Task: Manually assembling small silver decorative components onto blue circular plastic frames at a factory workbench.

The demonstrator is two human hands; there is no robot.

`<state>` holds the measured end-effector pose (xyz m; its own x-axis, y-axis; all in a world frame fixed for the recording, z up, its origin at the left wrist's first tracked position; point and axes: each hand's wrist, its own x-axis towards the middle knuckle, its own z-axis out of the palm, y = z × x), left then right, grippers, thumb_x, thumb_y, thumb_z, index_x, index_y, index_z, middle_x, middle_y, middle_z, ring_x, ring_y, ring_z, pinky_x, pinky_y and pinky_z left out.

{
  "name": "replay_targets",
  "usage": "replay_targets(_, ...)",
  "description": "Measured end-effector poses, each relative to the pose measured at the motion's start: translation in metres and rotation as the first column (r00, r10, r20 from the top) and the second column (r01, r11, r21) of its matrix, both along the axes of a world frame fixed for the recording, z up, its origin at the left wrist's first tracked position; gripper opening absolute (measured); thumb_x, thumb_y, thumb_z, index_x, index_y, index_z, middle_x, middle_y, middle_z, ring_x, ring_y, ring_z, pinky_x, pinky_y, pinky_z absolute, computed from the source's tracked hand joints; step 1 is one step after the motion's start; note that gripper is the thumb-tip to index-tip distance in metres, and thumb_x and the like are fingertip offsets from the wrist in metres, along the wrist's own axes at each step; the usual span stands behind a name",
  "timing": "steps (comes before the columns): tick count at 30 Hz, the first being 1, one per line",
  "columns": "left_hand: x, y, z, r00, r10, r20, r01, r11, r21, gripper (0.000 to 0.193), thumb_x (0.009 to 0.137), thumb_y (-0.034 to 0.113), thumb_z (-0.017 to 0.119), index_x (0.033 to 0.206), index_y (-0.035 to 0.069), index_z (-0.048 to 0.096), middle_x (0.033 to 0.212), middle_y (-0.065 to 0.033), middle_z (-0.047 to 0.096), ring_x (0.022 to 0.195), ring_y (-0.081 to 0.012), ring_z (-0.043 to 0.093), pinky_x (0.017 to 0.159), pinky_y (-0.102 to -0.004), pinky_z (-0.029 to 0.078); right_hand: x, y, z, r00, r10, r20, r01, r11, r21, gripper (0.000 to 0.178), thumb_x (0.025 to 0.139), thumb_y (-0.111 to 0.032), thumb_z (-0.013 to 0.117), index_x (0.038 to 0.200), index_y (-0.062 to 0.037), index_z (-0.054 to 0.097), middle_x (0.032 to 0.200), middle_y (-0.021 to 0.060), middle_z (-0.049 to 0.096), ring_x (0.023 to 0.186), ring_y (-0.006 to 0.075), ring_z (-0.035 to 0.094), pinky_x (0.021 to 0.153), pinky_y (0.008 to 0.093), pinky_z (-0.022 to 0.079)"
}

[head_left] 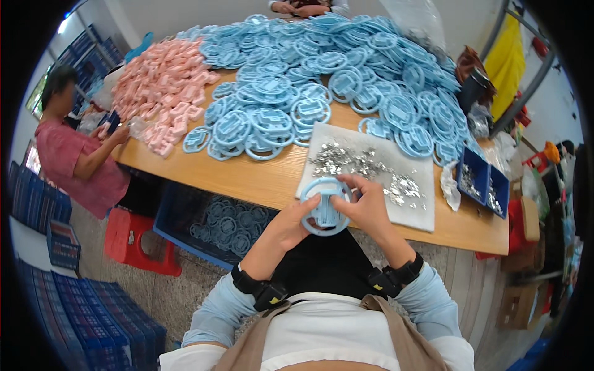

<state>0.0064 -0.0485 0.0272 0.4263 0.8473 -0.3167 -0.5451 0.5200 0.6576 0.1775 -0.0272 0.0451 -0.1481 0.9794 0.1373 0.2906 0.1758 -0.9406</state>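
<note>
Blue plastic ring (325, 213) at the near edge of the wooden table (260, 180): left hand (286, 224) clamped on its left side, right hand (369, 207) pinching its right. Leftmost, a pink-shirted person (71, 151); then pink pieces (164, 80), heaped blue rings (272, 120), white mat (405, 216), blue tray (473, 195).

The round, light blue plastic ring (326, 209) had a wide bar (326, 215) in its middle. It was held up between the left hand (288, 220) and right hand (366, 207), near the counter (263, 180).
</note>
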Motion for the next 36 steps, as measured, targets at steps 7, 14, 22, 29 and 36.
replay_targets(7,-0.059,-0.037,-0.014,0.888,0.366,-0.279,-0.362,0.930,0.068,0.029,0.082,0.025,0.063,0.101,0.003,0.060,0.094,-0.0044,0.063,0.083,-0.0137,0.060,0.073,-0.0284,0.048,-0.065,0.003,-0.018,0.934,0.348,0.080,-0.356,0.926,0.127,0.040,0.069,-0.022,0.071,0.101,0.0006,0.063,0.068,0.0055,0.060,0.053,0.0075,0.047,0.049,0.0231,0.039)
replay_targets(14,-0.146,-0.067,-0.069,0.563,0.745,-0.358,-0.772,0.629,0.095,0.047,0.084,0.026,0.062,0.119,0.000,0.046,0.113,-0.0130,0.054,0.103,-0.0212,0.053,0.085,-0.0328,0.043,-0.079,0.123,-0.022,0.821,0.143,0.552,-0.377,0.863,0.338,0.026,0.072,-0.011,0.060,0.097,-0.0041,0.062,0.076,0.0133,0.062,0.071,0.0312,0.060,0.066,0.0395,0.047)
replay_targets(22,-0.178,-0.098,-0.097,0.347,0.648,-0.678,-0.595,0.711,0.375,0.057,0.086,0.021,0.060,0.131,-0.001,0.033,0.132,-0.0168,0.040,0.122,-0.0269,0.039,0.096,-0.0354,0.035,-0.101,0.175,-0.031,0.693,0.071,0.717,-0.473,0.795,0.379,0.019,0.072,-0.010,0.057,0.089,-0.0031,0.059,0.085,0.0150,0.058,0.080,0.0328,0.058,0.071,0.0419,0.048)
replay_targets(29,-0.139,-0.054,-0.043,0.579,0.626,-0.522,-0.469,0.780,0.415,0.028,0.090,0.015,0.052,0.111,-0.003,0.054,0.098,-0.0146,0.063,0.093,-0.0202,0.060,0.083,-0.0300,0.047,-0.095,0.178,-0.023,0.717,-0.081,0.692,-0.502,0.628,0.594,0.012,0.068,-0.011,0.061,0.077,-0.0048,0.055,0.073,0.0089,0.051,0.061,0.0284,0.057,0.051,0.0372,0.047)
replay_targets(36,-0.085,0.001,-0.022,0.945,0.328,0.010,-0.311,0.885,0.346,0.067,0.088,0.054,0.038,0.131,0.002,0.034,0.126,-0.0201,0.045,0.114,-0.0310,0.047,0.092,-0.0417,0.042,-0.063,0.085,0.026,0.753,-0.099,0.651,-0.606,0.282,0.744,0.019,0.069,-0.009,0.060,0.087,-0.0042,0.057,0.071,0.0028,0.048,0.055,0.0160,0.054,0.046,0.0279,0.043)
